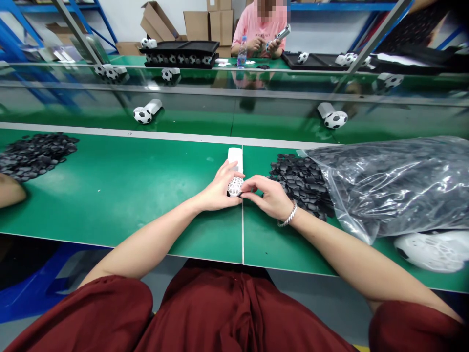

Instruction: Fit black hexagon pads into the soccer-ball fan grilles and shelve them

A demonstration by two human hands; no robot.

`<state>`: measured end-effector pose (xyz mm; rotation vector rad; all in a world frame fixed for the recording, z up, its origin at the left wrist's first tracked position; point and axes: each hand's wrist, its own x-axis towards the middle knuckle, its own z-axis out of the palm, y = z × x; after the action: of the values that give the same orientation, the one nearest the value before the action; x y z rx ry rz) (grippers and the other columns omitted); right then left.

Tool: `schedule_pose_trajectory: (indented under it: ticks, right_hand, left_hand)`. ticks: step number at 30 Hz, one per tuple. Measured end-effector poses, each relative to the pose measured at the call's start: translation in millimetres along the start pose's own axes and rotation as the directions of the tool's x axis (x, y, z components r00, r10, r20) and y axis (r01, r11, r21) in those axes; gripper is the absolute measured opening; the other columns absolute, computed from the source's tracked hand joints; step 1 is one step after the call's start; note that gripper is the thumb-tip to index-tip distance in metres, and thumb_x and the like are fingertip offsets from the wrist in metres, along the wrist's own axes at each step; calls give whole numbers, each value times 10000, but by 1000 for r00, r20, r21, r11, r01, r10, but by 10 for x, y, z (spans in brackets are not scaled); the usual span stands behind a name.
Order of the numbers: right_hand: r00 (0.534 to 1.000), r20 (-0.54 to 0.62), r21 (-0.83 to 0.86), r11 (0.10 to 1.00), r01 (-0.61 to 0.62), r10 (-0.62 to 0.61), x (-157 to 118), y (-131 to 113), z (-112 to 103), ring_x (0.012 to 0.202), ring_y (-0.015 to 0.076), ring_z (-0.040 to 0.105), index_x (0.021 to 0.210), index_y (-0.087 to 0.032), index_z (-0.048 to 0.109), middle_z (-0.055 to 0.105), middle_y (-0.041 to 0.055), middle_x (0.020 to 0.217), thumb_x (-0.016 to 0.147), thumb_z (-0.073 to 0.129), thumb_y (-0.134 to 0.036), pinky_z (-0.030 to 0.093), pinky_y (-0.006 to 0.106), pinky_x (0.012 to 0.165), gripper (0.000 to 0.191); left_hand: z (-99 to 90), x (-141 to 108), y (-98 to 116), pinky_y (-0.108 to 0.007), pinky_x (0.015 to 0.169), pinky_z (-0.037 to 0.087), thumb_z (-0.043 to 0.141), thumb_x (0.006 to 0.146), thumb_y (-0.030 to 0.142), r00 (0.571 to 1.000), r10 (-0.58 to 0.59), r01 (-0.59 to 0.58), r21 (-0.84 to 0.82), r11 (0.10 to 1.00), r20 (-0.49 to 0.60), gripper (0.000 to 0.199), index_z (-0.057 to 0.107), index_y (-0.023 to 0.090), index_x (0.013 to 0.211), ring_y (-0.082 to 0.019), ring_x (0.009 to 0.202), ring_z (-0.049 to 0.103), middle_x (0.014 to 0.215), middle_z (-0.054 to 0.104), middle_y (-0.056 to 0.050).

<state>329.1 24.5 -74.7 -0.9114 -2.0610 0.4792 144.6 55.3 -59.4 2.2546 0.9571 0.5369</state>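
Note:
On the green table in front of me lies a white plastic piece with a round lattice head (pixel 235 186) and a flat white handle part (pixel 235 156) pointing away from me. My left hand (pixel 219 189) wraps round the lattice head from the left, fingers over the top and thumb below. My right hand (pixel 269 193), with a silver bracelet at the wrist, pinches at the head's right edge. Something small and dark shows by its fingertips, too small to make out. A heap of black flat pieces (pixel 302 183) lies just right of my right hand.
Clear plastic bag (pixel 395 181) of dark pieces lies right, beside another white lattice piece (pixel 432 250). Another black heap (pixel 40 154) is at left, near someone's arm (pixel 10 190). Football-headed pieces (pixel 142 115) lie beyond the ledge. A person in pink (pixel 259 29) works opposite, near black trays (pixel 183 53).

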Motion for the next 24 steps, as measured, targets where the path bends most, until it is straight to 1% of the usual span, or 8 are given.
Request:
schedule_pose_trajectory:
  ticks: [1, 3, 6, 12, 14, 18, 21, 24]
  right_hand:
    - [1000, -3, 18, 999, -31, 31, 1, 14, 6, 732, 139, 574, 814, -192, 577, 608, 19, 779, 799, 599, -221, 478, 270, 679, 39]
    - [999, 4, 47, 998, -49, 49, 7, 48, 14, 722, 143, 561, 771, -193, 581, 596, 18, 752, 788, 618, -254, 472, 281, 675, 74]
    - [999, 11, 89, 995, -35, 34, 23, 94, 21, 726, 141, 557, 751, -196, 613, 594, 20, 749, 791, 619, -273, 468, 289, 689, 87]
    - [998, 49, 148, 989, 24, -32, 67, 112, 18, 775, 135, 567, 808, -216, 659, 587, 18, 802, 794, 617, -253, 469, 289, 726, 58]
    - [999, 51, 151, 988, -6, -1, 67, 109, 12, 751, 134, 559, 787, -201, 645, 577, 17, 789, 780, 632, -255, 467, 285, 699, 56]
    - [993, 76, 176, 980, -98, 86, 43, 121, 8, 699, 130, 538, 765, -181, 618, 555, 23, 783, 770, 638, -293, 459, 272, 623, 114]
    - [989, 73, 207, 968, -139, 127, 25, 139, 17, 706, 133, 539, 760, -182, 612, 554, 26, 784, 772, 632, -315, 463, 281, 633, 135]
    - [987, 65, 234, 960, -156, 144, 21, 145, 29, 711, 134, 543, 760, -181, 610, 555, 26, 782, 769, 633, -314, 463, 282, 642, 135]
  left_hand:
    - [-3, 1, 5, -519, 1101, 129, 678, 624, 218, 1000, -6, 6, -4, 1000, 1, 551, 465, 160, 1130, -313, 1372, -9, 1457, 180, -150]
    - [-8, 5, 10, -536, 1094, 128, 674, 617, 211, 1000, -15, 15, -9, 1000, 4, 550, 463, 173, 1124, -312, 1372, -7, 1458, 181, -141]
    - [-15, 12, 12, -542, 1092, 122, 673, 613, 205, 1000, -21, 21, -7, 1000, 10, 545, 462, 176, 1114, -308, 1373, -6, 1455, 192, -139]
    - [-38, 15, 28, -526, 1100, 98, 683, 627, 222, 999, -21, 22, -25, 999, 37, 541, 465, 169, 1119, -309, 1372, -25, 1460, 187, -136]
    - [-44, 15, 33, -520, 1104, 89, 689, 626, 219, 999, -24, 25, -34, 999, 39, 544, 466, 169, 1120, -306, 1372, -26, 1457, 198, -134]
    - [-44, 15, 28, -507, 1108, 86, 702, 620, 200, 999, -28, 30, -46, 998, 33, 557, 466, 165, 1124, -292, 1374, -25, 1456, 195, -137]
    - [-38, 13, 20, -518, 1103, 96, 711, 622, 216, 999, -25, 26, -54, 998, 28, 558, 463, 180, 1120, -289, 1375, -25, 1459, 191, -128]
    - [-33, 12, 19, -518, 1102, 97, 711, 630, 225, 999, -31, 32, -56, 998, 25, 552, 461, 182, 1120, -293, 1374, -26, 1460, 194, -126]
